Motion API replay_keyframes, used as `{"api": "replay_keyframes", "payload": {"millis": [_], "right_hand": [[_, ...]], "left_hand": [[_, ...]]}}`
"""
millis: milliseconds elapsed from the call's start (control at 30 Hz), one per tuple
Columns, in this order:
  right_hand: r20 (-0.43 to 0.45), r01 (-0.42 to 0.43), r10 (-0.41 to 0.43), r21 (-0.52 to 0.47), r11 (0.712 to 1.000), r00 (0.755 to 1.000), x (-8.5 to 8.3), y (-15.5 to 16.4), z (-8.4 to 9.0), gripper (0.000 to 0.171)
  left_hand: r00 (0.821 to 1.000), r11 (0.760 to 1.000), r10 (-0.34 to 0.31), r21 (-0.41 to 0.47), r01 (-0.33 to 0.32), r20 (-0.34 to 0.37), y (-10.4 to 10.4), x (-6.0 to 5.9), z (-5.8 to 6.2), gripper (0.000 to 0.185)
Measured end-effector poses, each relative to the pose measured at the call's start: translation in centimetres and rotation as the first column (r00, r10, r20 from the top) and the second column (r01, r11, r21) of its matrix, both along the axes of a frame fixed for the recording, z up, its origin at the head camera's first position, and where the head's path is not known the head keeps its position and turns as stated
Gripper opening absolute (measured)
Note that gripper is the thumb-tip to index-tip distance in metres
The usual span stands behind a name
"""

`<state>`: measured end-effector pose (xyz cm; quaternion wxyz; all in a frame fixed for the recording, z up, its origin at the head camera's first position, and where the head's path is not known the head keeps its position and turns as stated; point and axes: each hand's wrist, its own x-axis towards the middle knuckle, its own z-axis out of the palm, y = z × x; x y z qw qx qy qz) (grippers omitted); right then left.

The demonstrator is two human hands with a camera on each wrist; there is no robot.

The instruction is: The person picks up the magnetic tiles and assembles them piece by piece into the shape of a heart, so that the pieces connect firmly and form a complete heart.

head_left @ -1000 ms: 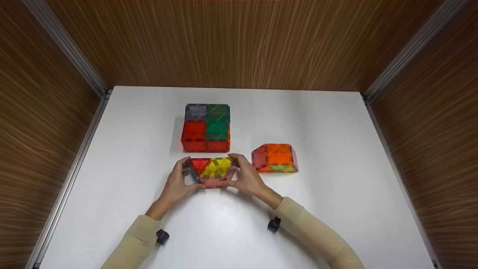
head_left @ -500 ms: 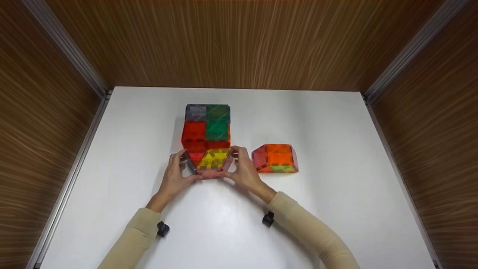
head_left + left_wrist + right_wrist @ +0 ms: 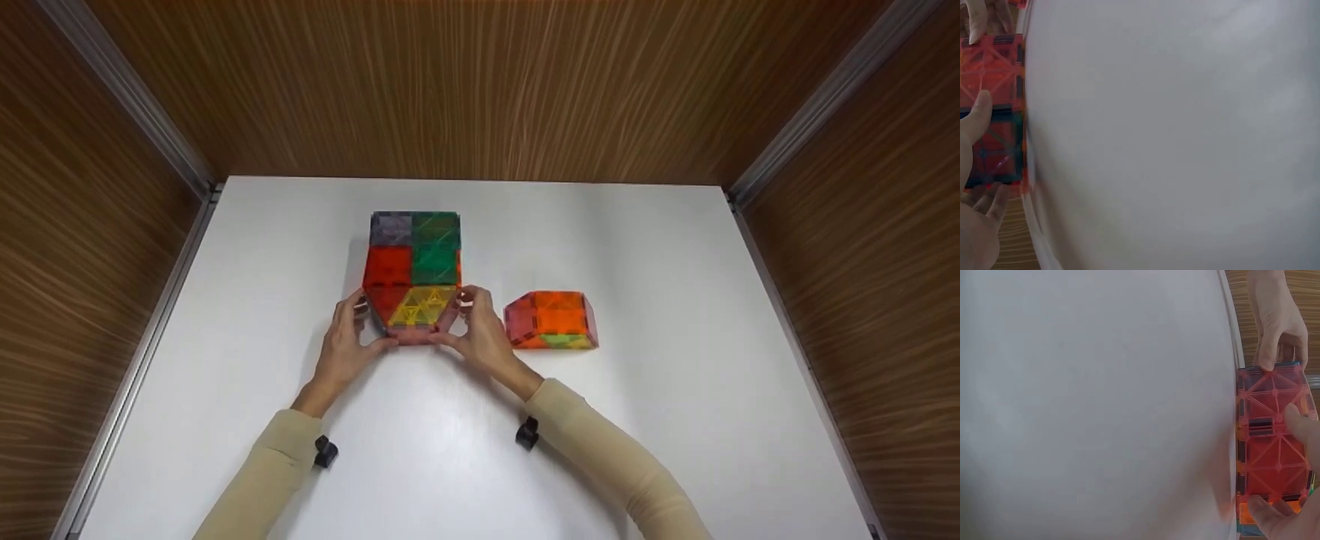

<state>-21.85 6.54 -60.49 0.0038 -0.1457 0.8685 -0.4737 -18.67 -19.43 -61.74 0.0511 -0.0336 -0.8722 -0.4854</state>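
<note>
My left hand (image 3: 345, 352) and right hand (image 3: 484, 335) grip a trapezoid block of translucent magnetic tiles (image 3: 421, 307) from its two sides. Its top is red and yellow, its front wall pinkish. Both thumbs are at the front while the other fingers reach along the slanted sides. The block's long back edge lies right at the front of a larger box of magnetic tiles (image 3: 390, 264), topped in red, green and grey-violet. Seen from the right wrist, the front tiles (image 3: 1276, 461) are red with crossed ribs, and the left hand (image 3: 1279, 323) is at the far end.
A smaller orange and pink magnetic-tile block (image 3: 561, 311) stands just right of my right hand. All of it is on a white table (image 3: 675, 360), with wood-grain panels (image 3: 480, 90) at the back and both sides.
Both hands have moved the trapezoid block away from me, closing the gap to the front of the larger box. The box and the orange block stay in place.
</note>
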Motion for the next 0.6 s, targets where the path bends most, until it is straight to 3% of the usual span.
{"api": "replay_keyframes", "payload": {"millis": [300,467,600], "right_hand": [[-0.013,-0.055,0.054,-0.036,0.998,0.998,-0.5,0.7,0.8,0.098],[-0.090,-0.152,0.158,0.073,0.986,0.983,-1.8,1.1,1.9,0.099],[-0.069,-0.222,0.234,0.145,0.964,0.970,-2.9,1.4,2.7,0.095]], "left_hand": [[0.999,0.999,0.014,0.047,-0.016,0.042,0.2,-0.2,1.0,0.100],[0.997,0.998,0.041,0.046,-0.044,0.059,0.8,-1.5,2.4,0.089],[0.997,0.996,0.042,0.070,-0.046,0.067,1.3,-2.3,2.6,0.087]]}}
